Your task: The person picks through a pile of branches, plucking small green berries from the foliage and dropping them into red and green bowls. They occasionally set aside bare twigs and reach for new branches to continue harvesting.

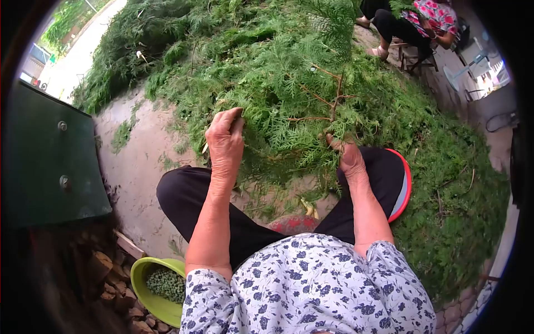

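My right hand (pixel 351 156) is closed on the lower end of a leafy green branch (pixel 336 100), whose brown twigs fork upward over the heap of greenery (pixel 250 61). To the left, my left hand (pixel 225 136) is raised with its fingers bent together at the heap's near edge. Whatever may be between those fingertips is too small to make out. A lime-green bowl (pixel 142 292) holding small green pieces stands at the lower left, away from both hands.
A dark green metal box (pixel 50 161) stands at the left, with chopped wood (pixel 105 273) below it. Another person (pixel 423 25) sits on a stool at the upper right, near a fan (pixel 473 67). A red-rimmed disc (pixel 401 186) lies beside my right knee.
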`<state>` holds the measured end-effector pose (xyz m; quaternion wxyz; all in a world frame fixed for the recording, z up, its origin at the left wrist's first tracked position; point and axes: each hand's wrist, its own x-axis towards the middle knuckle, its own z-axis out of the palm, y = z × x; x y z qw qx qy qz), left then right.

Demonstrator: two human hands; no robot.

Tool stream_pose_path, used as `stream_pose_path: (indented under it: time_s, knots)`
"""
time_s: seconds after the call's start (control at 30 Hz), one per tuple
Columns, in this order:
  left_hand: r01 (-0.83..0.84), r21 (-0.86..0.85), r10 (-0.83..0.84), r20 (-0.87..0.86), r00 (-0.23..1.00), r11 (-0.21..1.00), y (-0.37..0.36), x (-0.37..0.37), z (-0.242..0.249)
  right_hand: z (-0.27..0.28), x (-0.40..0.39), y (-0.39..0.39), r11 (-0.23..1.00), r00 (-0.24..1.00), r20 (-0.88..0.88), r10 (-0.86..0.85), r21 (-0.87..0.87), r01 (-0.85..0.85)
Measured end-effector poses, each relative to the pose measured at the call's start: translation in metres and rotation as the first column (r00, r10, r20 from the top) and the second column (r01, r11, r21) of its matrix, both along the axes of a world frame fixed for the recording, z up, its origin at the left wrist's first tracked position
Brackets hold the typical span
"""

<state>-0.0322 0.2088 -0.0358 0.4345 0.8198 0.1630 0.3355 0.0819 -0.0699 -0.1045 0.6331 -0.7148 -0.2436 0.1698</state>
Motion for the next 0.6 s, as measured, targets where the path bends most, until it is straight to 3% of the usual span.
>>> stream_pose_path:
  time_s: [0.03, 0.07, 0.13, 0.17, 0.2, 0.27, 0.3, 0.33, 0.4, 0.47, 0.53, 0.6]
  knots:
    - [-0.032, 0.281, 0.026, 0.026, 0.999, 0.959, -0.004, 0.005, 0.005, 0.001, -0.003, 0.0, 0.998, 0.984, 0.179, 0.02, -0.064, -0.008]
    - [-0.033, 0.282, 0.027, 0.027, 0.999, 0.959, -0.009, 0.007, 0.011, 0.004, -0.007, -0.004, 0.998, 0.983, 0.18, 0.021, -0.063, -0.009]
    - [0.137, 0.452, 0.02, -0.325, 0.945, 0.882, -0.018, 0.01, 0.022, 0.05, -0.023, 0.004, 0.98, 0.999, 0.052, -0.017, -0.197, 0.027]
    - [0.201, 0.362, -0.012, -0.461, 0.887, 0.91, -0.019, 0.013, 0.019, 0.042, -0.025, 0.003, 0.987, 0.995, 0.082, -0.05, -0.146, 0.061]
    - [0.196, 0.365, -0.007, -0.46, 0.888, 0.91, -0.019, 0.013, 0.016, 0.035, -0.024, 0.0, 0.988, 0.996, 0.082, -0.045, -0.143, 0.056]
    - [0.335, -0.067, -0.325, -0.481, 0.814, 0.94, -0.018, 0.014, 0.011, 0.022, -0.02, -0.009, 0.983, 0.986, -0.152, 0.069, 0.178, -0.042]
    - [0.353, -0.23, -0.419, -0.42, 0.805, 0.907, -0.021, 0.011, 0.011, 0.022, -0.023, -0.007, 0.979, 0.987, -0.159, 0.04, 0.204, -0.007]
    - [0.361, -0.225, -0.424, -0.418, 0.803, 0.905, -0.024, 0.009, 0.007, 0.026, -0.025, -0.009, 0.978, 0.987, -0.154, 0.033, 0.208, 0.0]
    - [0.33, -0.474, -0.495, -0.282, 0.822, 0.817, -0.028, 0.006, -0.007, 0.038, -0.03, -0.011, 0.999, 0.997, -0.067, 0.024, -0.043, -0.027]
    - [0.31, -0.546, -0.495, -0.23, 0.838, 0.778, -0.032, 0.005, -0.017, 0.02, -0.025, -0.023, 0.997, 0.996, -0.079, 0.051, -0.053, -0.055]
    - [0.189, -0.495, -0.245, -0.05, 0.968, 0.848, -0.04, 0.007, -0.024, 0.004, -0.024, -0.031, 0.956, 0.938, 0.272, 0.215, -0.256, -0.145]
    - [0.077, -0.841, 0.025, 0.107, 0.994, 0.535, -0.042, 0.011, -0.018, 0.008, -0.038, -0.038, 0.948, 0.927, 0.329, 0.178, -0.311, -0.071]
